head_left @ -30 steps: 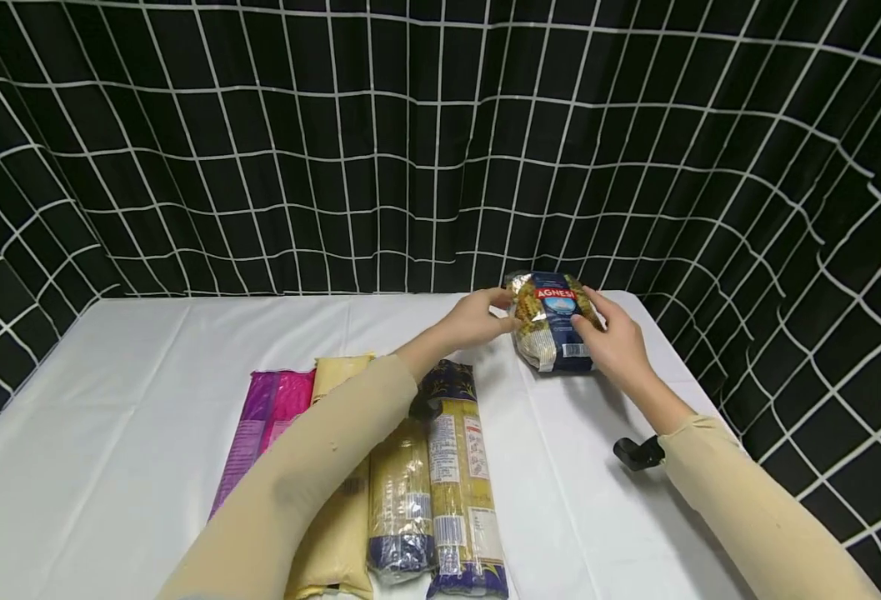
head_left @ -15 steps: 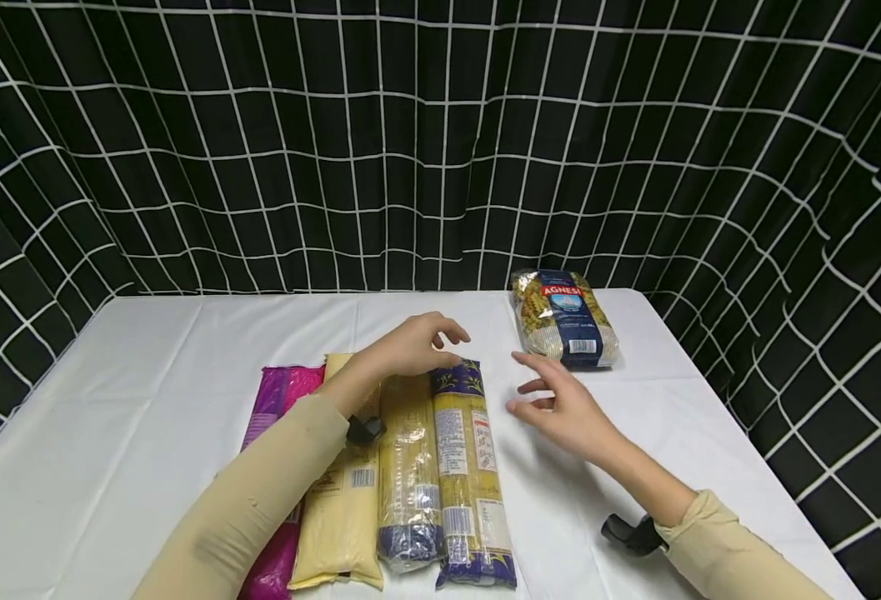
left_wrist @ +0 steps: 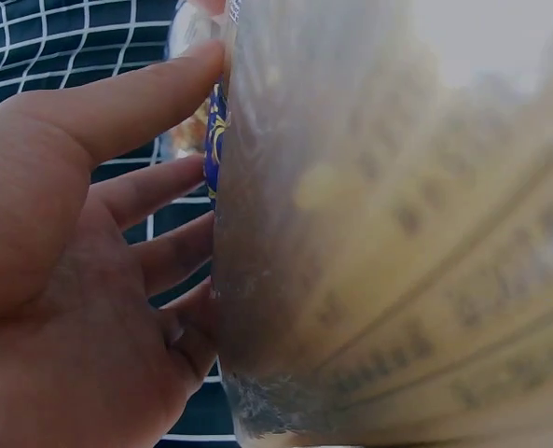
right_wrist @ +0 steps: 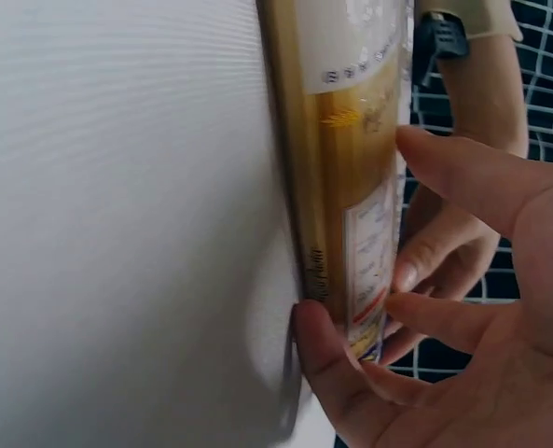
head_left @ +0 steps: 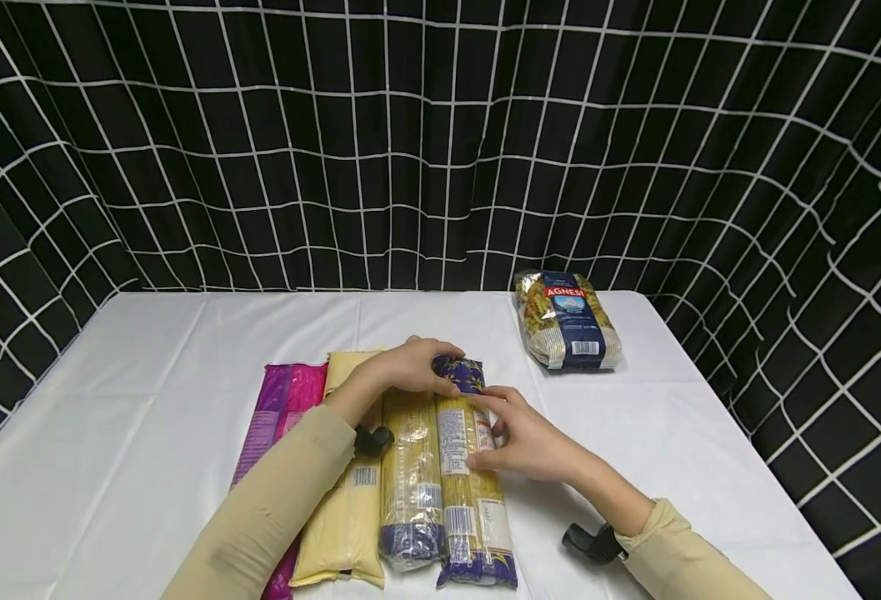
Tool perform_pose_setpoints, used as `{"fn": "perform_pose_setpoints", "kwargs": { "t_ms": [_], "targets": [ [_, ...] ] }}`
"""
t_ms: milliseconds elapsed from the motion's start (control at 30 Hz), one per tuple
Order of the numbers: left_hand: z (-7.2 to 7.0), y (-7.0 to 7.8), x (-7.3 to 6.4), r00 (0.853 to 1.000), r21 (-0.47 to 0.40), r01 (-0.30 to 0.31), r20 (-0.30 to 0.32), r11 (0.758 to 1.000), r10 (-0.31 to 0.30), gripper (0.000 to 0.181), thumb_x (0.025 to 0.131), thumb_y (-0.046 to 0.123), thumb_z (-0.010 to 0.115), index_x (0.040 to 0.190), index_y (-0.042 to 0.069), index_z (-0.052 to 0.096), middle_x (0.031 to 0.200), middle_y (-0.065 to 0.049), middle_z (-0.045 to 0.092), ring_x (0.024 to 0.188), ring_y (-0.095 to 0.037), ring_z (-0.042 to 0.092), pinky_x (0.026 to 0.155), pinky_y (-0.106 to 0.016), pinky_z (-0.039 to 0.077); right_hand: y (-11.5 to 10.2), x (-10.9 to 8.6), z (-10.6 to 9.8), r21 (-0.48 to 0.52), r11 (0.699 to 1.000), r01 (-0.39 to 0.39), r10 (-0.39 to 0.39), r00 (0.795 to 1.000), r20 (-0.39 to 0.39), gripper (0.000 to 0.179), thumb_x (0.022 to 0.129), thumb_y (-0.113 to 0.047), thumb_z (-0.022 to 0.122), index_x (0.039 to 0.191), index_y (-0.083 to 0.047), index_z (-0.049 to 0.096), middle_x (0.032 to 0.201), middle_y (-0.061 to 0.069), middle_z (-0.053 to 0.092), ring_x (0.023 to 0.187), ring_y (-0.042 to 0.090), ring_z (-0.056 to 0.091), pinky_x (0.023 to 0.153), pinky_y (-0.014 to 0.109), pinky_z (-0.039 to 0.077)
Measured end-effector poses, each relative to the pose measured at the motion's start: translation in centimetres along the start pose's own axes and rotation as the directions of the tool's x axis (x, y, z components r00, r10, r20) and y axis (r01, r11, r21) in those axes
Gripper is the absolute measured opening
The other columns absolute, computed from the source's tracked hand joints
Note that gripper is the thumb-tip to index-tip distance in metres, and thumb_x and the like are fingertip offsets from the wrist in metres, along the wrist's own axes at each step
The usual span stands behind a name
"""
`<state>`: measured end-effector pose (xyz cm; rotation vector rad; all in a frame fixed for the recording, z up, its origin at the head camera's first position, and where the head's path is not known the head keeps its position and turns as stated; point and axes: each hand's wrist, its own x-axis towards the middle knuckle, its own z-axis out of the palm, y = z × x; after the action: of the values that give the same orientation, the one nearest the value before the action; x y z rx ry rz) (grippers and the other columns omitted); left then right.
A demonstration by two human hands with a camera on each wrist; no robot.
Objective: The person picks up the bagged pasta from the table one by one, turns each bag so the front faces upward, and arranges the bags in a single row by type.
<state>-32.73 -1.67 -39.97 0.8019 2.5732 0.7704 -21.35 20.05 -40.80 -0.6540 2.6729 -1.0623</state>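
Note:
A long clear pack of spaghetti with blue ends (head_left: 464,493) lies lengthwise on the white table, rightmost in a row. My left hand (head_left: 408,367) lies across the row's far end, its fingertips at that pack's blue end. From the right, my right hand (head_left: 533,443) touches the same pack, thumb and index finger on top and other fingers along its edge. In the right wrist view the thumb (right_wrist: 439,163) meets the wrapper (right_wrist: 351,149). Directly left is a second spaghetti pack (head_left: 412,462), partly under my left hand. It fills much of the left wrist view, blurred.
A pale yellow bag (head_left: 342,529) and a magenta and purple bag (head_left: 266,417) lie left in the row, partly behind my left forearm. A bag of spiral pasta (head_left: 569,321) sits at the table's back right corner. Black gridded curtains (head_left: 425,167) surround the table.
Both hands have let go of the spiral pasta bag, which stays at the back right. They have come left and nearer, onto the rightmost spaghetti pack.

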Motion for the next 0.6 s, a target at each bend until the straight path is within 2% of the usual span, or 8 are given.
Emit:
{"fn": "perform_pose_setpoints", "kwargs": {
  "t_ms": [167, 333, 467, 600],
  "targets": [
    [0.15, -0.32, 0.15, 1.000, -0.047, -0.025, -0.008, 0.999, 0.025, 0.065, 0.091, 0.028, 0.081, 0.150, 0.014, 0.056, 0.146, -0.010, 0.059, 0.133, -0.030, 0.051, 0.114, -0.047, 0.042, 0.01, 0.25, -0.10, -0.011, 0.999, -0.032, 0.032, 0.999, 0.017, 0.087, 0.080, -0.029, 0.089, 0.153, -0.003, 0.049, 0.152, 0.025, 0.039, 0.103, 0.022, 0.058, 0.086, 0.039, 0.052],
    [0.32, -0.58, 0.28, 0.993, -0.112, -0.089, -0.081, 0.990, 0.080, 0.064, 0.085, 0.019, 0.087, 0.142, 0.009, 0.061, 0.142, -0.012, 0.063, 0.129, -0.027, 0.059, 0.114, -0.040, 0.044, 0.16, 0.37, -0.34, 0.048, 0.997, -0.066, 0.066, 0.998, 0.006, 0.085, 0.082, -0.029, 0.089, 0.153, -0.003, 0.049, 0.151, 0.024, 0.041, 0.101, 0.022, 0.062, 0.086, 0.037, 0.054],
    [0.31, -0.61, 0.20, 0.985, -0.141, -0.118, -0.139, 0.983, 0.098, 0.059, 0.083, 0.012, 0.088, 0.136, 0.008, 0.065, 0.136, -0.012, 0.067, 0.122, -0.026, 0.062, 0.109, -0.039, 0.048, 0.31, 0.55, -0.57, 0.181, 0.976, -0.121, 0.125, 0.992, -0.010, 0.084, 0.090, -0.026, 0.083, 0.157, -0.001, 0.040, 0.151, 0.027, 0.041, 0.098, 0.021, 0.069, 0.083, 0.034, 0.056],
    [0.30, -0.44, 0.12, 0.981, -0.171, -0.124, -0.171, 0.977, 0.095, 0.055, 0.083, 0.007, 0.087, 0.134, 0.009, 0.066, 0.132, -0.011, 0.068, 0.123, -0.027, 0.061, 0.111, -0.042, 0.047, 0.61, 0.83, -0.62, 0.327, 0.933, -0.154, 0.172, 0.985, -0.028, 0.085, 0.095, -0.018, 0.077, 0.161, 0.000, 0.027, 0.156, 0.030, 0.038, 0.101, 0.025, 0.071, 0.080, 0.036, 0.061]
  ]
}}
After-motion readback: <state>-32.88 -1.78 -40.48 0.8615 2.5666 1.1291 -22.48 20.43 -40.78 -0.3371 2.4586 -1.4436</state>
